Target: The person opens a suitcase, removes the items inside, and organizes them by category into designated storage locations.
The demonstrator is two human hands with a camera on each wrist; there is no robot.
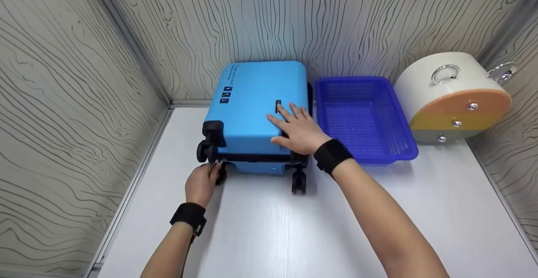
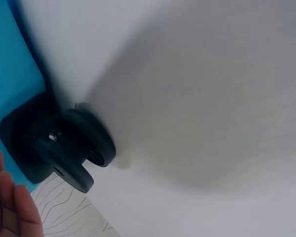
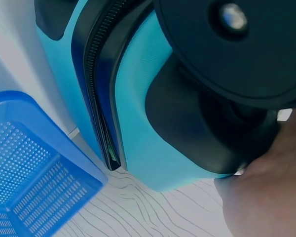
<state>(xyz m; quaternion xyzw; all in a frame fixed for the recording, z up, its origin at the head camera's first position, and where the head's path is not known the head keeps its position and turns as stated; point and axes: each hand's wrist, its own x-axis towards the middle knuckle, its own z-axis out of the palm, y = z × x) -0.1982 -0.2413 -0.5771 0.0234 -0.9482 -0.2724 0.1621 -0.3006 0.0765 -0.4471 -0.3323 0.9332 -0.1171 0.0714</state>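
A bright blue suitcase point(image 1: 262, 97) lies flat on the white table, its black wheels point(image 1: 299, 181) facing me. At its front left corner my left hand point(image 1: 201, 184) pinches a small zipper pull by the seam, right beside a wheel. The left wrist view shows curled fingers point(image 2: 10, 202) near the blue shell and a black wheel point(image 2: 74, 143). My right hand point(image 1: 300, 131) rests with spread fingers on the suitcase's upper shell, near the right edge. In the right wrist view the black zipper point(image 3: 91, 64) runs along the side, with a narrow gap at its far end.
A blue-purple plastic basket point(image 1: 361, 156) stands right of the suitcase. Beyond it sits a rounded white container point(image 1: 445, 76) with orange, yellow and green drawer fronts and silver knobs. Wood-grain panels point(image 1: 269, 17) enclose the table at the back and sides.
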